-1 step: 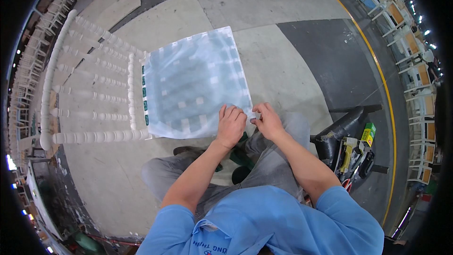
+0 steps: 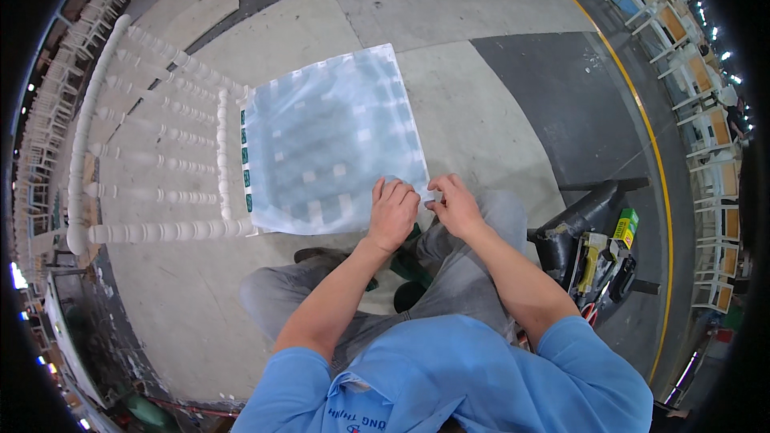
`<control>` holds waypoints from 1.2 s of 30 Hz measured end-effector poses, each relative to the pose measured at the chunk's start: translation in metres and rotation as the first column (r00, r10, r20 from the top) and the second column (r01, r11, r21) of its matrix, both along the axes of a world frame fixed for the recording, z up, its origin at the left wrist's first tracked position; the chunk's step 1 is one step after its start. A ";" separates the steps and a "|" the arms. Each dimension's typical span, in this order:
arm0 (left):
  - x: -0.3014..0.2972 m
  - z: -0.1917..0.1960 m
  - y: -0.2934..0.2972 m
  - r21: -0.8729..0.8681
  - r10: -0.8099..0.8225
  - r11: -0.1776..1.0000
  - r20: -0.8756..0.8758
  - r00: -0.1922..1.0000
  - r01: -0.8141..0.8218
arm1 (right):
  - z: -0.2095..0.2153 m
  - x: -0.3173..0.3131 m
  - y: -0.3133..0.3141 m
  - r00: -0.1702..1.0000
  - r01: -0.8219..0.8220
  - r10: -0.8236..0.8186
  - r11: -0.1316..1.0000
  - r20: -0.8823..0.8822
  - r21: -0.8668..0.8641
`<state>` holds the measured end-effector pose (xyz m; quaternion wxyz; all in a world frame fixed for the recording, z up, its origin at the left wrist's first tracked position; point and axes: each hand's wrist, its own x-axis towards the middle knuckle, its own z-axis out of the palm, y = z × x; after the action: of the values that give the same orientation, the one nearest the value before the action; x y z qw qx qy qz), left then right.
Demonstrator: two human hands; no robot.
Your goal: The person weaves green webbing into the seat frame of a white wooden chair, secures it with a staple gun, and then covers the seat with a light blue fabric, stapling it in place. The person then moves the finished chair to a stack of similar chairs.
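A white chair with turned, beaded spindles in its backrest (image 2: pixel 164 164) stands before me, its back to the left. Thin pale translucent cloth (image 2: pixel 321 144) covers the seat; webbing shows through it as white squares, with green strip ends along the backrest side. My left hand (image 2: pixel 393 210) is at the near right corner of the seat, its fingers bent and closed on the cloth edge. Close beside it, my right hand (image 2: pixel 455 207) pinches the same corner between thumb and fingers. The fingertips partly hide the bit of cloth they grip.
At my right a black padded stool (image 2: pixel 565 232) bears a yellow-and-grey staple gun (image 2: pixel 589 265), other hand tools and a green-yellow box (image 2: pixel 626 227). White chairs (image 2: pixel 707 132) line the right side past a yellow floor line (image 2: pixel 654 140). More white chair frames (image 2: pixel 56 96) crowd the far left.
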<state>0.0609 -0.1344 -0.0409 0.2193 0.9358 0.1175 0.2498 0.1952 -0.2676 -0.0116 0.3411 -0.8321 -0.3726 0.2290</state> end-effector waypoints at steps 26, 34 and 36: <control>0.011 -0.012 -0.012 -0.124 0.044 0.992 0.057 0.997 -0.037 | 0.000 0.006 -0.008 0.992 -0.061 0.065 0.997 0.110 -0.041; 0.010 -0.009 -0.013 -0.096 0.041 0.995 0.039 0.998 -0.038 | -0.008 0.007 -0.005 0.985 -0.075 0.083 0.995 0.150 -0.059; 0.009 -0.010 -0.013 -0.079 0.043 0.996 0.027 0.999 -0.041 | -0.009 0.007 -0.005 0.982 -0.081 0.091 0.995 0.167 -0.066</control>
<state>0.0699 -0.1477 -0.0504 0.2520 0.9202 0.1438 0.2629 0.2019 -0.2722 -0.0203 0.2734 -0.8414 -0.4289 0.1824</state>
